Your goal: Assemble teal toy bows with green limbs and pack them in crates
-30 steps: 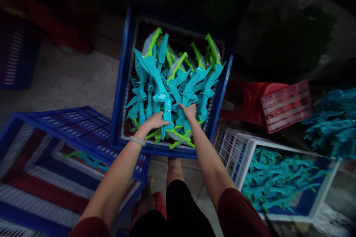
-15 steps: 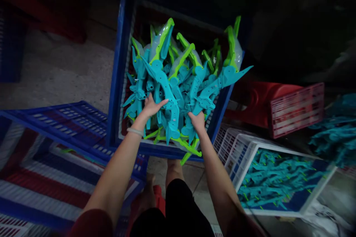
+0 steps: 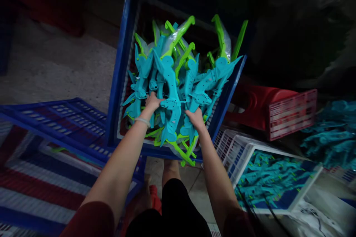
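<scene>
Turquoise plastic toy bows (image 3: 172,92) with lime-green curved ends stand packed together in a blue crate (image 3: 116,81). My left hand (image 3: 152,103) grips the cluster from its near left side, thumb toward the middle bow and fingers partly hidden among the pieces. On the right, my right hand (image 3: 196,118) is closed around the lower part of a tilted bow (image 3: 200,98), its fingers mostly hidden beneath. Clear plastic film shows at several green ends. More green ends stick out over the crate's near rim.
A white crate (image 3: 278,211) of similar turquoise pieces (image 3: 274,177) stands at the right, near a red plastic stool (image 3: 250,107) and a red basket (image 3: 292,114). Blue crates (image 3: 66,122) lie at the left. Another turquoise pile (image 3: 333,133) is at the far right.
The bows between my hands have shifted and drawn closer together; the right one has swung inward. My left hand has moved slightly right. The view has shifted a little.
</scene>
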`<action>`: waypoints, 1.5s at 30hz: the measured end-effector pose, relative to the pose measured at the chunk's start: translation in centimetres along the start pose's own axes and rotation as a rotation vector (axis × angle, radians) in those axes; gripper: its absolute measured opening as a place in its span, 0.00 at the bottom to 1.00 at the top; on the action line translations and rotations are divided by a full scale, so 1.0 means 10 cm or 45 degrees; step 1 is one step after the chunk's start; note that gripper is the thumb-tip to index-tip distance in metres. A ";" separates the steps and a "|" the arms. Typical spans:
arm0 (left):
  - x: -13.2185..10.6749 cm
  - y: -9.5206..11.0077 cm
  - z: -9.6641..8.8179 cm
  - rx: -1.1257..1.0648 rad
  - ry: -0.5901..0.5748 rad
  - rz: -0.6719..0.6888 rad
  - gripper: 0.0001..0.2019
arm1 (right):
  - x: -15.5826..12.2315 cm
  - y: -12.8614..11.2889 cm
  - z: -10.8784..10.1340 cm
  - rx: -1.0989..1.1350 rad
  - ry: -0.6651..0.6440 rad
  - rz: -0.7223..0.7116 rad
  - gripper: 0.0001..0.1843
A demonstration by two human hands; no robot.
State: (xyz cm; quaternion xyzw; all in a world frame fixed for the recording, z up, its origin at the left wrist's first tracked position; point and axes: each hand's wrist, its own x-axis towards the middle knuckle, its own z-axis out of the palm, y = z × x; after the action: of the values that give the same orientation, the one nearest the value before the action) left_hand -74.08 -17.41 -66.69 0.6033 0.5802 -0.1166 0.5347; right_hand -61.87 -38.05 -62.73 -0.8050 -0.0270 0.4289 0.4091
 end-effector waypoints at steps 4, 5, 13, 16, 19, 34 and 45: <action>-0.13 0.25 0.20 0.204 0.222 -0.239 0.21 | -0.20 -0.19 0.26 0.149 -0.173 -0.027 0.30; -0.19 0.30 0.22 0.237 0.251 -0.264 0.21 | -0.24 -0.23 0.35 0.191 -0.171 -0.022 0.32; -0.85 0.55 0.11 0.391 0.286 -0.220 0.21 | -0.59 -0.42 0.28 0.584 -0.300 0.136 0.37; -1.24 0.67 0.12 0.400 0.282 -0.123 0.24 | -0.81 -0.48 0.09 0.709 -0.389 0.276 0.33; -1.68 0.78 0.17 0.365 0.230 0.001 0.21 | -1.13 -0.44 -0.11 0.786 -0.346 0.349 0.30; -3.84 -1.60 -2.27 0.144 0.687 0.394 0.11 | -3.14 -0.68 0.45 0.533 -0.720 0.040 0.21; -5.79 -5.83 -3.02 -0.096 0.875 -0.694 0.07 | -4.73 0.78 4.61 0.033 -1.426 0.266 0.29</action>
State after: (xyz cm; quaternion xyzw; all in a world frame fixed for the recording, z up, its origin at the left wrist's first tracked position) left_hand -153.96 -41.46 -40.24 0.4119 0.8662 -0.0245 0.2819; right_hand -126.96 -32.63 -50.14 -0.4479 -0.1547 0.8288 0.2976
